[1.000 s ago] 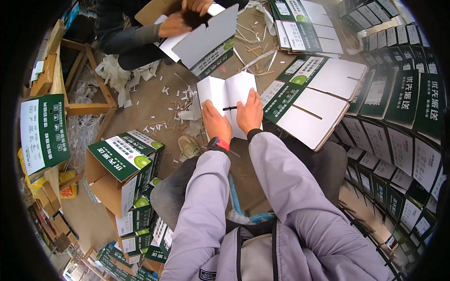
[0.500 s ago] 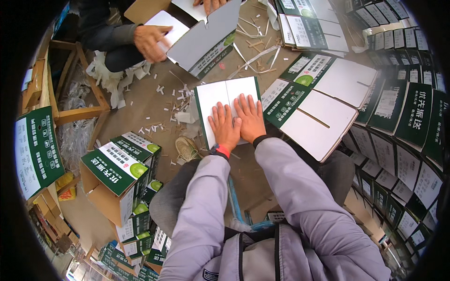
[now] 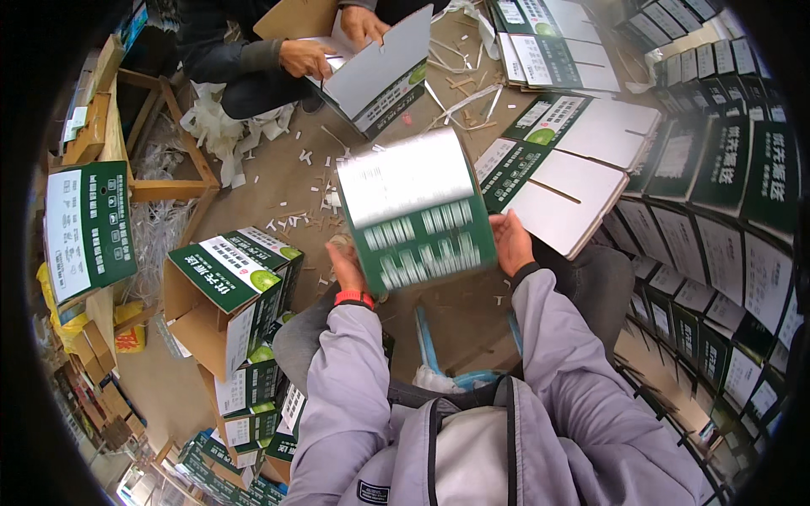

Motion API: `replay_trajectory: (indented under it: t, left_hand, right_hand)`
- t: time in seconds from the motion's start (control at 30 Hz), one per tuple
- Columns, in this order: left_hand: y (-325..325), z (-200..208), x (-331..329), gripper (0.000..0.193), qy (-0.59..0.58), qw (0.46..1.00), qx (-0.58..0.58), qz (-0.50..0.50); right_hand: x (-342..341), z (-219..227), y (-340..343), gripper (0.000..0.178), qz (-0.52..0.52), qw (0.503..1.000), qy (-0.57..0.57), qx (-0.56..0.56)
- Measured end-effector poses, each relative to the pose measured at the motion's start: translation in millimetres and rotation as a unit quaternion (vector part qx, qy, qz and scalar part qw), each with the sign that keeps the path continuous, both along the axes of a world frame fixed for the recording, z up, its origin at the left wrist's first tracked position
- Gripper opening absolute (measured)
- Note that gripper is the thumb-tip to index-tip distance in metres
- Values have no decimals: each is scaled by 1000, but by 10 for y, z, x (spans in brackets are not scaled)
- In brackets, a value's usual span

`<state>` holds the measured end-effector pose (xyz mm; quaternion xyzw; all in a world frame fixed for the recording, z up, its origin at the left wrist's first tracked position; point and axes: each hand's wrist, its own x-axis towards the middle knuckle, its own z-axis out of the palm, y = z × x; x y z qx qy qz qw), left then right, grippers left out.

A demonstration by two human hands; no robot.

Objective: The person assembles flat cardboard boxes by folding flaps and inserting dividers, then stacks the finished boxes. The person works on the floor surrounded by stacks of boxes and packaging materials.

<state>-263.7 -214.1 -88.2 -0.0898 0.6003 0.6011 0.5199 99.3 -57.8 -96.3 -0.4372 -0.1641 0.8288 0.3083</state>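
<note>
A green and white cardboard box (image 3: 415, 207) is held in front of me over the floor, its printed face turned up and smeared by motion. At its lower left edge is my left hand (image 3: 347, 266), fingers partly hidden along the side. My right hand (image 3: 512, 243) grips the lower right edge, thumb and fingers against the cardboard. To the right of the box lie flat green and white cardboard blanks (image 3: 557, 177) with slots.
Across from me, a co-worker's hands (image 3: 308, 59) work inside an open carton (image 3: 380, 80). Folded boxes (image 3: 232, 278) are stacked at my left. Many green boxes (image 3: 717, 177) are piled along the right. Paper scraps and a wooden frame (image 3: 173, 191) are at left.
The box has been lifted and turned, so its printed face now shows instead of the white flaps. My hands moved from flat on top to its two sides. The co-worker's hands moved into the carton.
</note>
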Motion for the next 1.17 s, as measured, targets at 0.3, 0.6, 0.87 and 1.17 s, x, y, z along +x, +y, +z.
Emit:
replay_trajectory:
  t: [0.3,0.6,0.87,1.17]
  left_hand:
    - [-880,-644,515,85,160,912,-121,-357]
    - [-829,-423,927,57,274,763,-286,-511]
    - [-962,-708,1092,51,296,791,-312,-435]
    - [-560,-342,1058,44,284,702,-372,-537]
  right_hand:
    - [102,-12,-710,33,209,825,-517,97]
    - [-476,-367,-1243,17,568,412,-555,447]
    - [-570,-1553,-1117,31,725,412,-439,334]
    - [-748,-2151,-1338,40,571,459,-564,381]
